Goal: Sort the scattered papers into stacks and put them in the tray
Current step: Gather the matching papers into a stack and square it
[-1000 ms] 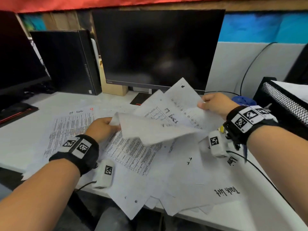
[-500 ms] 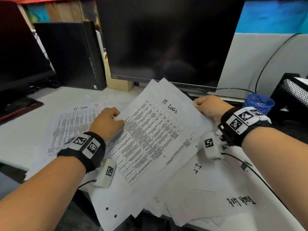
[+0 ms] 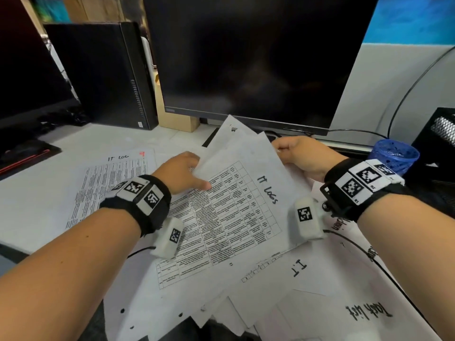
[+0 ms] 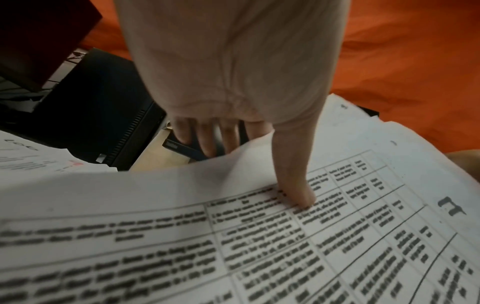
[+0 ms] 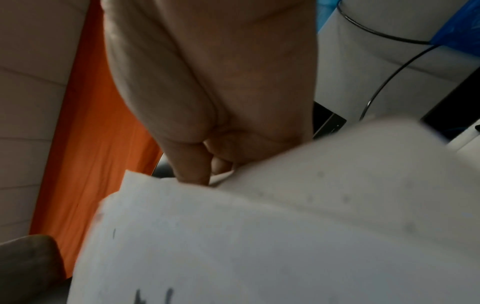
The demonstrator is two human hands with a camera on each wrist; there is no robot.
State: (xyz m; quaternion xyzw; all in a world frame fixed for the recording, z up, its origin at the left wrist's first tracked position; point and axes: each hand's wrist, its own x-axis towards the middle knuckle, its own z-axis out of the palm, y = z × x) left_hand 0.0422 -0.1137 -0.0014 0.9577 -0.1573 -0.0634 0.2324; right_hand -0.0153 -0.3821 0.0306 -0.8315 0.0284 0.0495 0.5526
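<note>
Tray (image 3: 440,134) contents unseen; both hands' fingers (image 4: 294,185) pinch the "IT Logs" sheets (image 3: 236,212).

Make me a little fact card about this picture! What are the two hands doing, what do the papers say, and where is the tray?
left hand: grips the left edge of the IT Logs sheet, thumb on top
right hand: pinches that sheet's far right edge
other papers: IT Log sheet flat at left; Task list sheet near front
tray: black mesh, far right
blue cup: beside tray
monitor: dark
</note>
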